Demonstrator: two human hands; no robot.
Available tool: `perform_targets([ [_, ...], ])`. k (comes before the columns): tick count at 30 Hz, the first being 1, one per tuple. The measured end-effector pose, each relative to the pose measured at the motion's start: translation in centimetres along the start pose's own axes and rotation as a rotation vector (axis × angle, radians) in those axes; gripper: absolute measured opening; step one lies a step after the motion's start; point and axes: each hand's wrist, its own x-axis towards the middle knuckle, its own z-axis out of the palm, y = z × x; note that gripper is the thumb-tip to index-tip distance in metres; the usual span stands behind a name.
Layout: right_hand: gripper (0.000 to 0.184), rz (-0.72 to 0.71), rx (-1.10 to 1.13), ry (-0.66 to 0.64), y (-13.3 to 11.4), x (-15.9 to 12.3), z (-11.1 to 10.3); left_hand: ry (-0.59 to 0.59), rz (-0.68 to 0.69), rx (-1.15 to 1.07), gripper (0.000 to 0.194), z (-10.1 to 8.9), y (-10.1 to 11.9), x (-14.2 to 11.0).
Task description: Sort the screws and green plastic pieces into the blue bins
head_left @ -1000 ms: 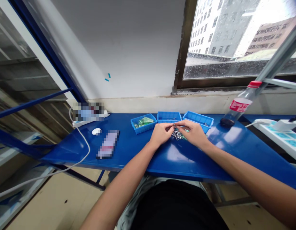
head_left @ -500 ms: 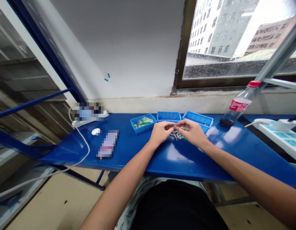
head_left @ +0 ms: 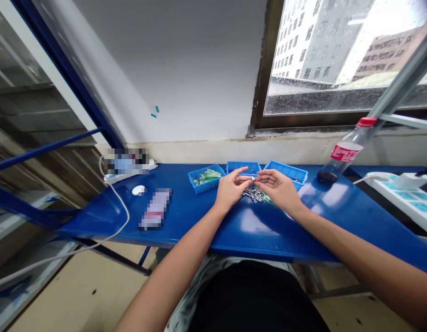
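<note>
My left hand (head_left: 230, 188) and my right hand (head_left: 280, 188) meet over the blue table, fingertips nearly touching. Between them shows a small round silvery piece (head_left: 253, 178), too small to name. The left thumb and a finger pinch it, while the left index finger is lifted away. Right fingertips close in on its other side; their exact hold is partly hidden. Just below the hands lies a pile of slim shiny metal parts (head_left: 255, 195), screw-like in shape. Some pale green material (head_left: 268, 199) pokes out beside the pile, partly covered by the right hand.
Behind the hands stand a blue bin with green packets (head_left: 208, 176), a middle blue bin (head_left: 244, 163) and a right blue bin (head_left: 286, 168). A cola bottle (head_left: 345, 152) and a power strip (head_left: 403, 196) stand right. A phone (head_left: 156, 208), white mouse-like object (head_left: 139, 190) and cable (head_left: 125, 210) lie left.
My fingers have spread a little and the left index finger has risen, so the small silvery piece shows more clearly. The right hand has shifted slightly right. The bins have not moved.
</note>
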Motion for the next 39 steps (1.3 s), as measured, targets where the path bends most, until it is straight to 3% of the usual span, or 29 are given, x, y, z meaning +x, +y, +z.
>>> perform_targets([
  [5, 0.052, 0.001, 0.008, -0.036, -0.5, -0.3, 0.2, 0.073, 0.013, -0.085, 0.055, -0.1, 0.2, 0.0],
  [10, 0.054, 0.019, 0.010, -0.014, -0.2, -0.2, 0.0, 0.058, 0.048, -0.120, 0.046, 0.0, 0.3, 0.0],
  [18, 0.045, -0.024, -0.013, 0.018, 0.0, 0.1, -0.1, -0.042, 0.269, 0.105, 0.041, 0.2, 0.2, -0.1],
  [29, 0.047, 0.212, 0.200, -0.027, -0.9, 0.1, -0.2, 0.033, 0.346, 0.186, 0.039, 0.3, 0.5, -0.2],
  [39, 0.053, 0.246, 0.228, -0.053, -1.4, 0.1, 0.0, 0.030, 0.347, 0.234, 0.039, 0.1, 0.4, -0.2],
])
